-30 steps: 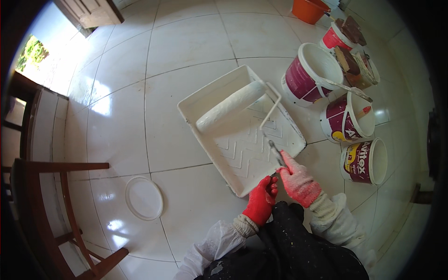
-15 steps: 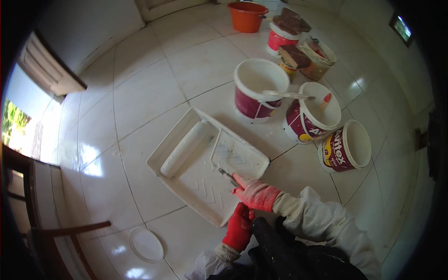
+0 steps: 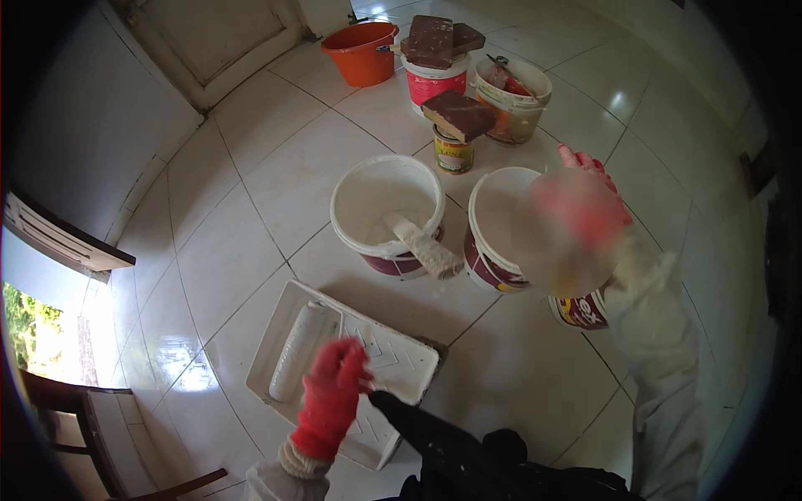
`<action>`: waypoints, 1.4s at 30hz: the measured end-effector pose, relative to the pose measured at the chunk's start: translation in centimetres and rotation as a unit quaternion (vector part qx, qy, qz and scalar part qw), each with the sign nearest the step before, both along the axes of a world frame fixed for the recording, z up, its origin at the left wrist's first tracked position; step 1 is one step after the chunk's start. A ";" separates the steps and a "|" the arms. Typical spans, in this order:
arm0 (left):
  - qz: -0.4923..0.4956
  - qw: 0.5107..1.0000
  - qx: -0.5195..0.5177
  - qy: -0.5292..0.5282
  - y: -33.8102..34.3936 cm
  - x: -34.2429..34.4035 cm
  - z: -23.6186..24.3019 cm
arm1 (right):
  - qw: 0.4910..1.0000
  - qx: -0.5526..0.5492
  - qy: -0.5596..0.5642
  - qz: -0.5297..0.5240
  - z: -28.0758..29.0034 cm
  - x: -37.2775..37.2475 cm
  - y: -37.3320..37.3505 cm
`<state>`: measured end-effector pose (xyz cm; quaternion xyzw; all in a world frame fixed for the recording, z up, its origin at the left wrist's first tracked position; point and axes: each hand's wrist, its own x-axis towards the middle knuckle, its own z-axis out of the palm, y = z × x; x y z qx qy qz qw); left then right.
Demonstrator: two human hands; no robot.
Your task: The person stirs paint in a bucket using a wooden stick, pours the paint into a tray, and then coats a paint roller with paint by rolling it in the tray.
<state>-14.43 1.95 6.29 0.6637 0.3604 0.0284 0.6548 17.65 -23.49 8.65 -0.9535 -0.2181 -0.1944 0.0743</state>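
Observation:
My left hand [image 3: 330, 397], in a red knitted glove, is over the white paint tray [image 3: 409, 338] with its fingers curled; what they hold, if anything, is hidden. Beside it, a white paint roller [image 3: 296, 351] lies in the tray, its wire frame partly covered by the hand. My right hand [image 3: 581, 196], also red-gloved, is stretched out over the middle paint bucket [image 3: 493, 213]. A blurred patch covers most of that hand and the bucket's right side. A paint-caked tool [image 3: 424, 244] leans across the rim of the left bucket [image 3: 388, 167], its thick end outside.
Beyond the buckets stand a small tin [image 3: 454, 154] under a brown block [image 3: 459, 114], a pink-and-white bucket [image 3: 434, 86], a stained tool bucket [image 3: 514, 117] and an orange basin [image 3: 361, 54]. Another bucket [image 3: 576, 313] is partly behind my right arm. An open door [image 3: 67, 238] is at left.
My right hand has left the roller handle and reached far right over the buckets. My left hand has moved over the tray. The caked tool no longer spans two buckets. The view has shifted.

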 end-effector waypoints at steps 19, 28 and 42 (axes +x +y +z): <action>0.032 0.995 0.085 -0.030 6.6 14.8 -2.5 | 0.871 0.117 0.476 -0.019 -3.5 6.7 2.0; -0.122 0.823 0.529 -0.169 11.6 6.1 -7.2 | 0.882 0.158 0.443 0.009 -1.4 2.8 1.9; -0.114 0.954 -0.273 -0.045 -12.4 11.4 -4.2 | 0.942 0.120 0.311 -0.040 3.1 -0.3 2.4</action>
